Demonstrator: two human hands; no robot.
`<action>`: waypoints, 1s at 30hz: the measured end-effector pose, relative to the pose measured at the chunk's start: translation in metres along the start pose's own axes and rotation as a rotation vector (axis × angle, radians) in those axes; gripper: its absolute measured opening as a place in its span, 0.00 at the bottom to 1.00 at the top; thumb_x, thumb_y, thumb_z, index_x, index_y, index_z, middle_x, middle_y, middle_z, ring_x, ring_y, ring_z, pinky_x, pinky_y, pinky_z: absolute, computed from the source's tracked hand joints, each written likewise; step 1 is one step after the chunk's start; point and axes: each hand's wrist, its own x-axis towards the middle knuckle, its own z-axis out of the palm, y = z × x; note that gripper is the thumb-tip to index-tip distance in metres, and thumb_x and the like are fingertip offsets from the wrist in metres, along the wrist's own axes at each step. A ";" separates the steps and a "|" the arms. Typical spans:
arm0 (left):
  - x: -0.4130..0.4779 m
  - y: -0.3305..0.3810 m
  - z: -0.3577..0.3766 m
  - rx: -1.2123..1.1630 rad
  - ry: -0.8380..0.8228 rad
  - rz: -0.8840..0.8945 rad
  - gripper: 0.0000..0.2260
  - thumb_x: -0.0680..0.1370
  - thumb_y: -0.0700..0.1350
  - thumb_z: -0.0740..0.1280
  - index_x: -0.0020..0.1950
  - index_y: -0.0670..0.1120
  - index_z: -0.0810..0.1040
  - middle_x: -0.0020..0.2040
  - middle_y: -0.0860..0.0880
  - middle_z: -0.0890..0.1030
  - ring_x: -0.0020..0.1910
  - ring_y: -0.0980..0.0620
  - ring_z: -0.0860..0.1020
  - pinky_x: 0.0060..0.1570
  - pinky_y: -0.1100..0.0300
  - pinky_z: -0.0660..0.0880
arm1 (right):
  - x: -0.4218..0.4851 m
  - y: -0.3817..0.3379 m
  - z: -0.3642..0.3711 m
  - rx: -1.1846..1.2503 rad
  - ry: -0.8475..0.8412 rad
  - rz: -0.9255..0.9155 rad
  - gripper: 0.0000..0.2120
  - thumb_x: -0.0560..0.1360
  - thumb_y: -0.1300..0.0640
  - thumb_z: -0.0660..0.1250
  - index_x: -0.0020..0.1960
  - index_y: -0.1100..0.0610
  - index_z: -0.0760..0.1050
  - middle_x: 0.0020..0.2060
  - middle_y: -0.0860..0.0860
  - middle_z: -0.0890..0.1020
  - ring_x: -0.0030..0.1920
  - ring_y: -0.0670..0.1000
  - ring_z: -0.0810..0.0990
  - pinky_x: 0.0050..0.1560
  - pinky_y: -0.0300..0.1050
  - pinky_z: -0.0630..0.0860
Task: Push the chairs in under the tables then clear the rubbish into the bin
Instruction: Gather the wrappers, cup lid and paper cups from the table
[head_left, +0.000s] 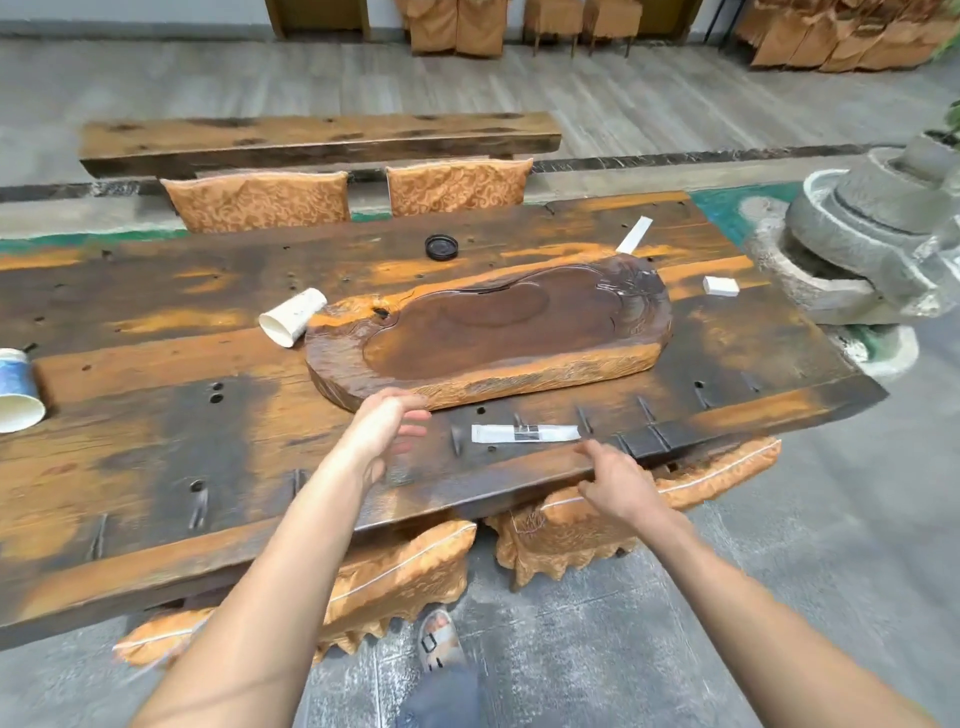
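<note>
wrapper label unreadable, between open hands

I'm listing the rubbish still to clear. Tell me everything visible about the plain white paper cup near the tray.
The white paper cup lies tipped on its side on the wooden table, open mouth toward the camera and left, base pointing up-right. It looks like plain white paper with faint specks, uncrushed. It sits at the left end of the carved wooden tray; whether they touch is unclear.

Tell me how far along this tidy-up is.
Chairs look done: the near chairs sit tucked under the table. In hand: both empty hands, left hand and right hand, reach toward the white wrapper. Left: tipped cup, blue cup, black lid, other scraps. No bin visible.
</note>
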 end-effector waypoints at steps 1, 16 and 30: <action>0.013 0.001 0.005 -0.009 0.001 -0.007 0.13 0.78 0.47 0.68 0.61 0.44 0.77 0.54 0.43 0.85 0.54 0.43 0.83 0.61 0.46 0.76 | 0.015 0.002 0.003 -0.021 -0.007 0.016 0.26 0.75 0.58 0.68 0.73 0.52 0.70 0.68 0.55 0.77 0.68 0.58 0.77 0.67 0.57 0.74; 0.124 0.012 0.079 0.017 0.052 -0.146 0.11 0.76 0.47 0.69 0.57 0.46 0.79 0.53 0.45 0.85 0.52 0.42 0.85 0.57 0.49 0.78 | 0.173 0.016 0.056 -0.421 -0.197 0.000 0.27 0.78 0.66 0.60 0.75 0.52 0.62 0.71 0.53 0.70 0.74 0.57 0.68 0.71 0.67 0.64; 0.224 0.193 0.132 0.918 -0.017 0.132 0.12 0.76 0.46 0.65 0.58 0.44 0.78 0.54 0.42 0.83 0.47 0.42 0.84 0.43 0.54 0.78 | 0.168 0.033 0.029 -0.551 -0.174 -0.216 0.24 0.80 0.60 0.63 0.75 0.60 0.64 0.64 0.55 0.80 0.64 0.57 0.80 0.75 0.58 0.65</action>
